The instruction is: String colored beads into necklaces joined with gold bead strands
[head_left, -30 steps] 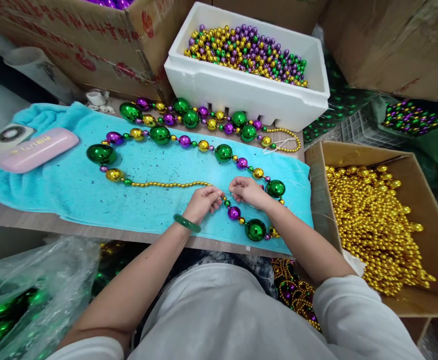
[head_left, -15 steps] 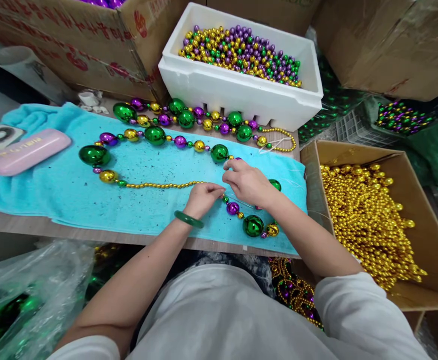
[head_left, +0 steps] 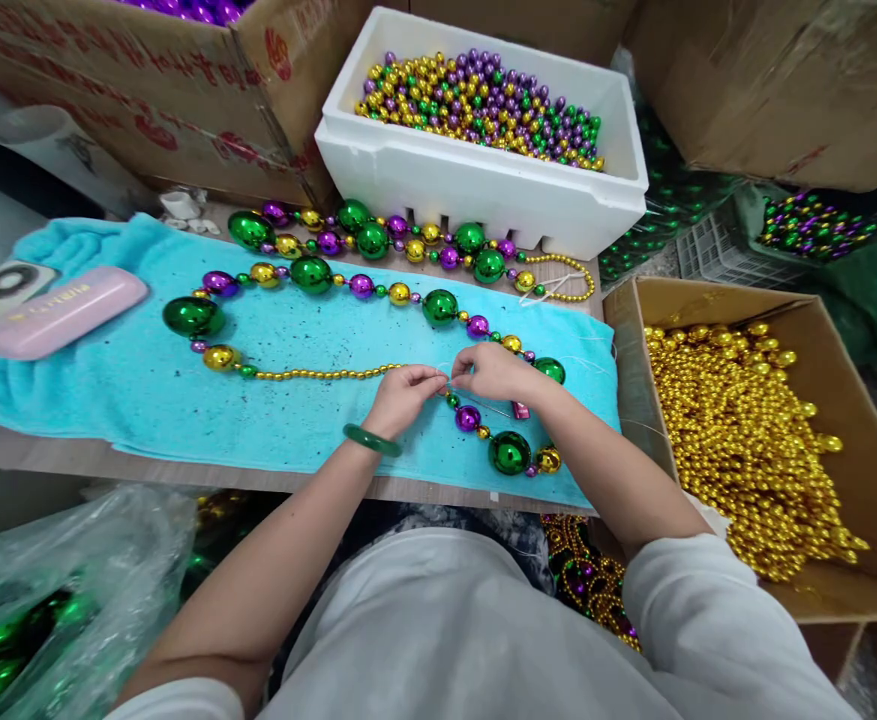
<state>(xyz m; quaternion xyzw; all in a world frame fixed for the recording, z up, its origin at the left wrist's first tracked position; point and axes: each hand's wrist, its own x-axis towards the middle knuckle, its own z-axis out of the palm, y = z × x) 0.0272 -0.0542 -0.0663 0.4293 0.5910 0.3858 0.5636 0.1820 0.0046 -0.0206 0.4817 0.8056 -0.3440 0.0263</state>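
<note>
Head view: the left hand (head_left: 406,392) and the right hand (head_left: 496,371) each have their grip pinched shut on the green, purple and gold bead strand (head_left: 318,374), which trails left of both over the turquoise towel (head_left: 130,385) on the desk.

Two bare forearms come up from the bottom of the head view, uncovered from the elbow down. The left hand (head_left: 402,393) has a smooth, glossy green bangle (head_left: 372,440) round its wrist, a plain closed ring with no clasp showing. The right hand (head_left: 499,372) wears nothing at the wrist, and no rings can be made out on either hand. Above the elbows sit short sleeves (head_left: 708,620) of a pale, greyish-white top, soft and unmarked, loose at the hem. The same plain cloth covers the chest (head_left: 438,630), with no print, buttons or seams showing.
</note>
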